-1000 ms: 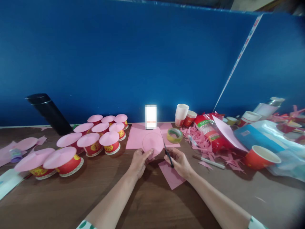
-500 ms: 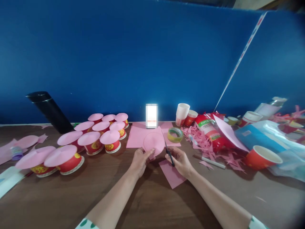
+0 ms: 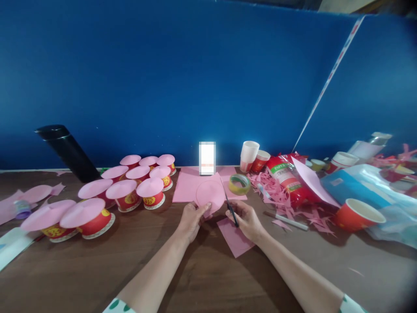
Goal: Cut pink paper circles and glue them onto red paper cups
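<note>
A piece of pink paper point(image 3: 210, 193) with a circle drawn on it is pinched between the thumb and fingers of my left hand point(image 3: 193, 218). My right hand point(image 3: 246, 219) grips a pair of dark-handled scissors point(image 3: 232, 214). The scissors' blades point away from me and lie along the right edge of the pink paper. Below the scissors, partly under my right hand, a pink square sheet point(image 3: 234, 237) lies on the table. Larger pink sheets point(image 3: 184, 184) lie behind the held paper, and a roll of tape point(image 3: 239, 184) rests on their right side.
Several red cups with pink paper tops point(image 3: 150, 191) stand at the left, before a black bottle point(image 3: 68, 150). Toward the right are a white paper cup point(image 3: 249, 153), pink scraps point(image 3: 276, 200), a red glue bottle point(image 3: 288, 180), a marker point(image 3: 292, 222) and an orange cup point(image 3: 360, 216).
Hardly anything differs. Both hands keep their places, with the pink paper and the scissors still held.
</note>
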### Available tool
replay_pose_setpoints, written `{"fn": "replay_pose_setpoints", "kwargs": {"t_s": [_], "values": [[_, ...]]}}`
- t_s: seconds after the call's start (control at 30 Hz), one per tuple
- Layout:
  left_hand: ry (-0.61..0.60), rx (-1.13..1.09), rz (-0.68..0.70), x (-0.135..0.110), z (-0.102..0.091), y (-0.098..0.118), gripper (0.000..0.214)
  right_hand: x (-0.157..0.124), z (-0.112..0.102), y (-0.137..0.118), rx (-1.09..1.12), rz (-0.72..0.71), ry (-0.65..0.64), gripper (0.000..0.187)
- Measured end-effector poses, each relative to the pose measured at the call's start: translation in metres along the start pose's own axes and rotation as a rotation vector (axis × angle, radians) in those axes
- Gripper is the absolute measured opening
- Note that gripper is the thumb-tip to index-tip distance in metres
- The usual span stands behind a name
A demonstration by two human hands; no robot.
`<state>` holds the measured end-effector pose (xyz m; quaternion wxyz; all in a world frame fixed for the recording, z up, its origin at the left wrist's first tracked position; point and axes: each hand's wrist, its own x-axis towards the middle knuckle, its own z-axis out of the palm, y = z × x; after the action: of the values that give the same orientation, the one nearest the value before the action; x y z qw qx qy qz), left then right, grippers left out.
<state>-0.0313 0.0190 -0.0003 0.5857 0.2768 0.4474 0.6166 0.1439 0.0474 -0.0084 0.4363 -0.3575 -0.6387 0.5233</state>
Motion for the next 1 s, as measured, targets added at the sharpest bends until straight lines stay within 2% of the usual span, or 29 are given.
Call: {"fn": "replay_pose_setpoints", "kwargs": {"t_s": [0.37,1.0], "values": [[0.002,0.006,-0.002,0.0008,0.0000,-0.0003,0.036,0.0003,-0.0005,-0.0018,-0.022,0.002,0.016,0.041],[0.010,-0.003,-0.006,0.0008,-0.0005,-0.0006,0.034,0.0005,-0.0015,-0.0015,-0.035,0.009,0.011,0.033]]}}
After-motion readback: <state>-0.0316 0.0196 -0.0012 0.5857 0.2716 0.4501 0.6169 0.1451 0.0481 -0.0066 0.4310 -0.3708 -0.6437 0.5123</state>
